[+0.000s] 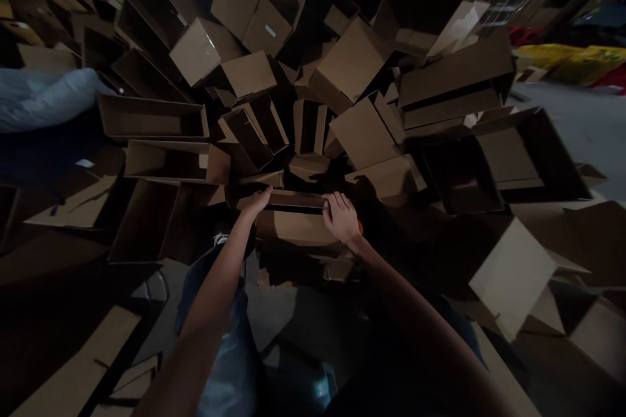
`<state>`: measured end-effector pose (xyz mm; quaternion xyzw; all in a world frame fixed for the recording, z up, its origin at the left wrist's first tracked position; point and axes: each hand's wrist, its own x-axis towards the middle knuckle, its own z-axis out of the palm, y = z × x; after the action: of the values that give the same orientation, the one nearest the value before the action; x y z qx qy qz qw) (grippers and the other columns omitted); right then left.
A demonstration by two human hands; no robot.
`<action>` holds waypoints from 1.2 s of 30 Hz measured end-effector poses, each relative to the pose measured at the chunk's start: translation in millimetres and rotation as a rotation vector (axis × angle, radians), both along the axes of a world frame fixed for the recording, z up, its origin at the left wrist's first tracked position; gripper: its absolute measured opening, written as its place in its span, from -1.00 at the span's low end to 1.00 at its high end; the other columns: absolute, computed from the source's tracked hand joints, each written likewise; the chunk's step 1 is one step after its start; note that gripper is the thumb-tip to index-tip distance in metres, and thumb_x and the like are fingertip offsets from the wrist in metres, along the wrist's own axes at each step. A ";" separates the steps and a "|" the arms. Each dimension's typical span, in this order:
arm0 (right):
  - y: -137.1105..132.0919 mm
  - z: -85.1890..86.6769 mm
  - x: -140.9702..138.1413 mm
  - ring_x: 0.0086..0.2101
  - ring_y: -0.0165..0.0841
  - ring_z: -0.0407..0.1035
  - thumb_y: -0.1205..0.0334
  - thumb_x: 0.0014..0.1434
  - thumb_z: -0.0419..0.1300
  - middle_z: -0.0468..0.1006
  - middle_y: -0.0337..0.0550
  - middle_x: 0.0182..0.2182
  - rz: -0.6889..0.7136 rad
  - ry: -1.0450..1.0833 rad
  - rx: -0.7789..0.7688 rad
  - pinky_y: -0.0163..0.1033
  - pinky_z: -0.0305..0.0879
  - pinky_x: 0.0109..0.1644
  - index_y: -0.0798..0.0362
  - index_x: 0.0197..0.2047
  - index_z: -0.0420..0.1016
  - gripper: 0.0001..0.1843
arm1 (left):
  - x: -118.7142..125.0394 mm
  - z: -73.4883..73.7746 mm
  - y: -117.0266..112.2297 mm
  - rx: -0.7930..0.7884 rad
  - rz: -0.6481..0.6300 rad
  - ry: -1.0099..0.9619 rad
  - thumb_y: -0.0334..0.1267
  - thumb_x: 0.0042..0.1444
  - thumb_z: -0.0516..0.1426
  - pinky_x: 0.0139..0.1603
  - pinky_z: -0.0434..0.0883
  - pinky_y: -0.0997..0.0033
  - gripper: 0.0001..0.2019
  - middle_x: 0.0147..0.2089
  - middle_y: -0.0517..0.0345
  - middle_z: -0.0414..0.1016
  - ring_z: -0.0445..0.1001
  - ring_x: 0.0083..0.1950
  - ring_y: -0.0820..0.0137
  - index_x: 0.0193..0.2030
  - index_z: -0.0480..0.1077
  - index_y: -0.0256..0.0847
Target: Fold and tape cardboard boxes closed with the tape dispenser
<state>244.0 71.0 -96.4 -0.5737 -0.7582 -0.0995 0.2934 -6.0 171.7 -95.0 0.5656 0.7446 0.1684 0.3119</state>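
Observation:
A brown cardboard box stands in front of me at the foot of a big heap of boxes. My left hand rests on the box's top left edge, its fingers curled over the rim. My right hand grips the top right edge, fingers closed over it. Something small and orange shows beside the right wrist; I cannot make out what it is. Both forearms reach forward from the bottom of the view.
Several open, empty cardboard boxes lie piled in disorder across the whole upper view. Flat cardboard sheets cover the floor at lower left and right. A pale blue bag lies at far left. Bare grey floor shows at right.

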 end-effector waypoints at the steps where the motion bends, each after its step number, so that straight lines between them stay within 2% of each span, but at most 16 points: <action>1: 0.0 0.3 -0.3 -0.18 -0.16 0.39 0.37 0.29 -0.03 0.55 0.03 -0.21 -0.001 -0.001 -0.011 -0.11 0.30 -0.05 0.13 -0.09 0.46 -0.74 | 1.0 2.0 -1.3 -0.022 -0.002 0.013 0.08 0.30 -0.06 0.22 0.31 0.15 -0.39 0.27 -0.37 0.41 0.38 0.31 -0.05 0.17 0.43 -0.42; 6: -1.4 2.9 -0.9 -0.11 -0.16 0.43 0.32 0.37 -0.10 0.57 0.06 -0.09 0.020 -0.010 -0.066 -0.09 0.30 0.02 0.15 0.06 0.45 -0.64 | 3.2 10.4 -9.0 -0.084 -0.004 0.063 0.15 0.30 -0.09 0.22 0.30 0.10 -0.30 0.30 -0.46 0.35 0.34 0.33 -0.12 0.24 0.35 -0.50; 10: -2.9 6.3 -1.1 0.07 -0.15 0.40 0.21 0.41 -0.09 0.53 0.07 0.12 0.062 -0.023 -0.095 -0.07 0.26 0.20 0.16 0.23 0.39 -0.55 | 2.5 13.3 -12.7 -0.079 -0.024 0.084 0.16 0.28 -0.03 0.23 0.30 0.03 -0.37 0.27 -0.37 0.41 0.32 0.33 -0.16 0.20 0.41 -0.36; 13: -3.4 8.2 -1.1 0.15 -0.18 0.38 0.17 0.43 -0.10 0.47 0.00 0.21 0.094 -0.048 -0.143 -0.09 0.29 0.21 0.12 0.33 0.31 -0.51 | 2.8 13.4 -14.0 -0.079 -0.052 0.106 0.19 0.27 -0.03 0.25 0.29 0.03 -0.36 0.26 -0.39 0.41 0.33 0.32 -0.17 0.17 0.44 -0.35; 16: -3.4 7.9 -1.3 0.16 -0.21 0.38 0.16 0.45 -0.13 0.45 -0.04 0.23 0.102 -0.058 -0.194 -0.12 0.33 0.19 0.09 0.36 0.29 -0.49 | 3.3 12.2 -14.8 -0.065 -0.080 0.148 0.19 0.28 -0.06 0.25 0.28 0.03 -0.35 0.26 -0.39 0.41 0.34 0.32 -0.16 0.17 0.44 -0.35; 20: -2.9 5.1 -1.4 0.22 -0.21 0.33 0.15 0.44 -0.11 0.41 -0.05 0.26 0.127 -0.077 -0.232 -0.11 0.29 0.26 0.11 0.35 0.31 -0.49 | 3.5 9.0 -15.0 -0.048 -0.128 0.171 0.20 0.29 -0.11 0.24 0.29 0.06 -0.35 0.26 -0.30 0.42 0.36 0.31 -0.11 0.18 0.45 -0.26; 23: -2.5 3.5 -1.6 0.26 -0.20 0.28 0.14 0.45 -0.11 0.37 -0.08 0.30 0.134 -0.095 -0.247 -0.07 0.24 0.31 0.09 0.36 0.29 -0.49 | 6.6 8.0 -17.1 -0.060 -0.069 0.171 0.23 0.28 -0.11 0.20 0.31 0.08 -0.29 0.23 -0.40 0.43 0.39 0.28 -0.13 0.19 0.41 -0.38; 26: -2.6 3.6 -2.4 0.28 -0.19 0.25 0.14 0.46 -0.14 0.36 -0.09 0.30 0.126 -0.122 -0.254 0.02 0.15 0.36 0.07 0.38 0.26 -0.48 | 11.9 12.4 -23.7 0.084 0.025 0.212 0.15 0.29 -0.03 0.18 0.32 0.13 -0.33 0.22 -0.46 0.40 0.37 0.28 -0.09 0.21 0.33 -0.50; 29: -3.0 4.3 -3.1 0.28 -0.17 0.25 0.15 0.46 -0.15 0.37 -0.06 0.29 0.105 -0.146 -0.258 0.09 0.08 0.38 0.07 0.40 0.23 -0.47 | 11.0 24.2 -32.3 0.346 0.052 0.272 0.01 0.26 0.09 0.19 0.32 0.20 -0.48 0.24 -0.33 0.37 0.34 0.29 0.01 0.18 0.33 -0.39; 31: -2.9 4.2 -3.2 0.28 -0.17 0.25 0.14 0.46 -0.16 0.38 -0.04 0.29 0.099 -0.149 -0.254 0.11 0.07 0.38 0.08 0.40 0.22 -0.47 | 2.4 34.1 -36.4 0.406 0.055 0.279 0.01 0.19 0.17 0.17 0.33 0.22 -0.54 0.20 -0.25 0.40 0.35 0.27 0.04 0.08 0.38 -0.29; 33: -2.2 3.2 -3.1 0.28 -0.17 0.25 0.15 0.46 -0.16 0.38 -0.03 0.28 0.101 -0.143 -0.245 0.10 0.08 0.37 0.07 0.40 0.22 -0.47 | -12.6 42.4 -38.2 0.345 0.030 0.254 0.08 0.08 0.25 0.09 0.37 0.25 -0.53 0.12 -0.19 0.45 0.40 0.21 0.04 -0.03 0.41 -0.25; 36: -0.1 0.0 -2.6 0.28 -0.16 0.25 0.17 0.47 -0.16 0.40 -0.03 0.27 0.112 -0.133 -0.230 0.11 0.09 0.36 0.07 0.40 0.23 -0.48 | -37.7 47.5 -37.0 0.109 -0.076 0.128 0.14 -0.04 0.29 -0.11 0.39 0.35 -0.56 -0.12 -0.04 0.56 0.53 -0.02 0.13 -0.25 0.45 -0.21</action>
<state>241.3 71.0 -96.4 -0.5526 -0.8131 -0.0333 0.1801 -43.7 134.7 -47.5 0.6192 0.7308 0.1604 0.2384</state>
